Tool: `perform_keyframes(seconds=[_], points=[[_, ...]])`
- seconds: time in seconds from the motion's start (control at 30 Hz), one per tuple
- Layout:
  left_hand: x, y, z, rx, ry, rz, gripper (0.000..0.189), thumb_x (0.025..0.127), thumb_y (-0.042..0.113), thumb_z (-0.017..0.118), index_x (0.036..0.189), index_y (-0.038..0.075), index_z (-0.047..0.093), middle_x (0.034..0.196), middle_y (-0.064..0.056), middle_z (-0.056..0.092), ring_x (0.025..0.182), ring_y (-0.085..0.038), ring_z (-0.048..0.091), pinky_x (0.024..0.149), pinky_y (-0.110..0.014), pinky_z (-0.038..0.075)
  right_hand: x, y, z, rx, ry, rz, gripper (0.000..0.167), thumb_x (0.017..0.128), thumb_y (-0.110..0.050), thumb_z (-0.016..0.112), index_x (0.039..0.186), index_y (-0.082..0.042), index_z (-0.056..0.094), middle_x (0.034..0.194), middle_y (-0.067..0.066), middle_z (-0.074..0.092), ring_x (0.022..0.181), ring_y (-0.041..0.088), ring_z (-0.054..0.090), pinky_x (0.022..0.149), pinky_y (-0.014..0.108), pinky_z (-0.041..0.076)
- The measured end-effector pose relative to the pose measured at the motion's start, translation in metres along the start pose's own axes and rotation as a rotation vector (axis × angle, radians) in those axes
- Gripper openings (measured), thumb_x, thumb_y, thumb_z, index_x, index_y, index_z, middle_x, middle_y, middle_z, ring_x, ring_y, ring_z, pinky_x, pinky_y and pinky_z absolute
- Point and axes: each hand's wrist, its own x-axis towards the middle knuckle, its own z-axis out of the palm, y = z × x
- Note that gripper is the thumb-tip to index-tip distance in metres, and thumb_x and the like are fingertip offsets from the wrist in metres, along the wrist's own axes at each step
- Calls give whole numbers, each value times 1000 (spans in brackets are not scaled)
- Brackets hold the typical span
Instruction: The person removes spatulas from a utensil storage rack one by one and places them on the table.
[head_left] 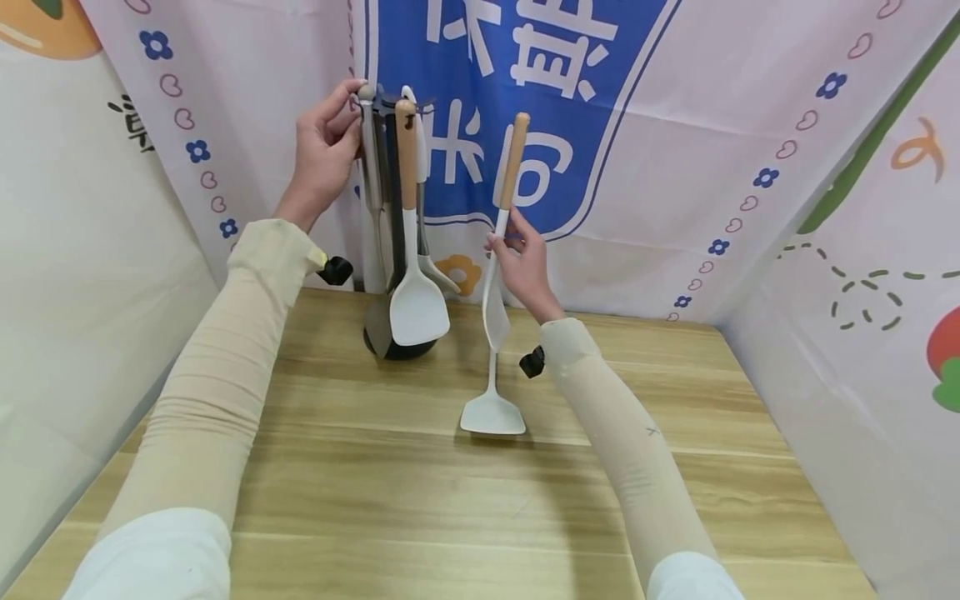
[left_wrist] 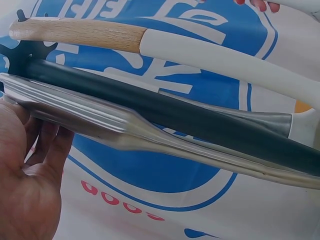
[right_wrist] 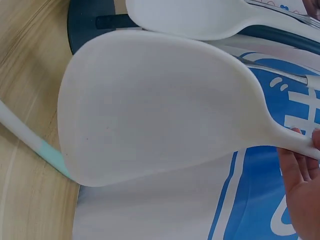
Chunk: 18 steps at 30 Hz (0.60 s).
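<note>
Holding a wooden-handled spatula [head_left: 496,312] apart from the stand [left_wrist: 125,97]

My right hand [head_left: 528,267] is clamped on the spatula's neck, keeping it off its hooks near the table's [head_left: 450,517] back edge; my left hand [head_left: 330,150] pinches the top of a steel utensil [left_wrist: 75,105] at the stand, left of that edge's middle; I cannot tell whether it is hooked. I judge the work partway; a white turner [head_left: 418,312] and a white-handled tool [head_left: 422,154] are at the hooks, while my spatula and a flat white scraper [head_left: 492,414], head down before the back edge, remain off; whether I grip the scraper too, I cannot tell.
</note>
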Motion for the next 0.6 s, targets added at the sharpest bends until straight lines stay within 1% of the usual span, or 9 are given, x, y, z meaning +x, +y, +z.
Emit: perform_keyframes(seconds=[0.07, 0.13, 0.27, 0.37, 0.5, 0.6], points=[[0, -2, -1, 3, 4, -2, 40, 102, -1, 52, 137, 14, 64, 106, -4, 71, 63, -14, 48, 59, -22, 40, -1, 3, -3, -3, 5, 5, 58, 98, 8, 58, 153, 2, 39, 106, 27, 59, 90, 43, 68, 84, 46, 60], [0, -3, -1, 5, 5, -4, 40, 102, -1, 52, 138, 15, 64, 105, -4, 71, 63, -14, 47, 59, -22, 40, -2, 6, -7, -7, 10, 3, 58, 98, 8, 58, 153, 2, 39, 104, 25, 58, 88, 43, 69, 83, 46, 60], [-1, -2, -1, -3, 3, -3, 40, 102, -1, 52, 138, 14, 64, 104, -4, 71, 63, -14, 47, 59, -22, 39, -2, 11, -15, -9, 21, -3, 59, 98, 7, 59, 153, 1, 39, 103, 25, 56, 89, 48, 68, 82, 47, 61], [-3, 2, 0, -10, 3, -4, 40, 102, -2, 51, 138, 13, 64, 107, -3, 72, 62, -14, 47, 58, -21, 39, -3, 13, -20, -6, 31, -4, 60, 98, 8, 59, 154, 1, 38, 102, 25, 56, 89, 50, 67, 80, 45, 61], [-6, 7, 2, -11, 5, -7, 41, 102, -3, 51, 137, 14, 64, 109, -3, 72, 62, -14, 46, 57, -21, 38, -6, 15, -26, 0, 47, 17, 60, 97, 8, 60, 153, 1, 40, 103, 25, 56, 85, 41, 69, 78, 40, 62], [-6, 8, 3, -14, 1, -8, 41, 102, -3, 51, 137, 14, 65, 109, -3, 72, 62, -14, 47, 58, -21, 39, -8, 17, -31, 2, 56, 32, 60, 96, 9, 61, 152, 3, 41, 104, 28, 56, 82, 36, 69, 78, 42, 61]])
